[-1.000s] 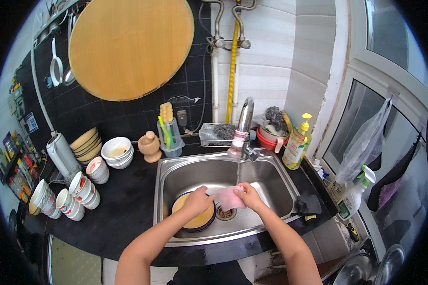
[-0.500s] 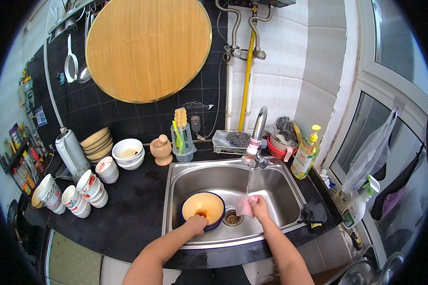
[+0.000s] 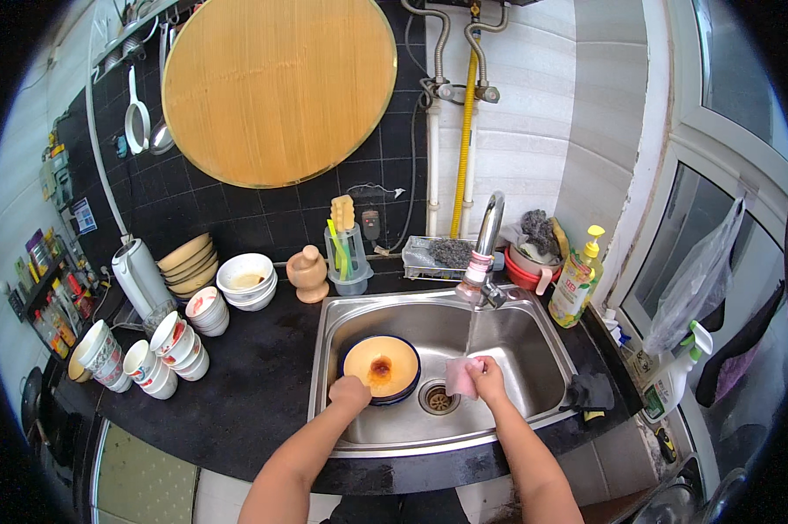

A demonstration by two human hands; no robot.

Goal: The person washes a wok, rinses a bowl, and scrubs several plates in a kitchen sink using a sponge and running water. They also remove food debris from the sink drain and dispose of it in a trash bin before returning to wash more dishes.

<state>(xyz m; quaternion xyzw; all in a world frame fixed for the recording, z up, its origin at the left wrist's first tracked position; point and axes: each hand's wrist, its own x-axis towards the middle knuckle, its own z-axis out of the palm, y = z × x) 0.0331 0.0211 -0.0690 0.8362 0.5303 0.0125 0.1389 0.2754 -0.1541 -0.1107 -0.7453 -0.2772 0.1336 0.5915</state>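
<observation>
A yellow bowl (image 3: 397,360) with a dark blue rim sits on the left of the steel sink (image 3: 534,384), a brown residue at its bottom. My left hand (image 3: 350,394) grips its near left rim; the fingers on the rim are partly hidden. Between the closed fingers of my right hand (image 3: 488,381) is a pink cloth (image 3: 459,376). The cloth is at the thin stream of water from the chrome tap (image 3: 490,229), just above and right of the drain (image 3: 438,399).
Stacked white bowls (image 3: 247,278), yellow bowls (image 3: 190,265) and patterned cups (image 3: 181,348) stand on the black counter at left. Behind the sink are a wooden mortar (image 3: 307,275) and a wire rack (image 3: 446,255). A pump bottle (image 3: 576,284) and dark gloves (image 3: 589,395) lie right.
My left hand has shifted from the bowl's near inside to its left rim, uncovering the brown residue. My right hand still holds the cloth by the stream. The whole view has shifted slightly.
</observation>
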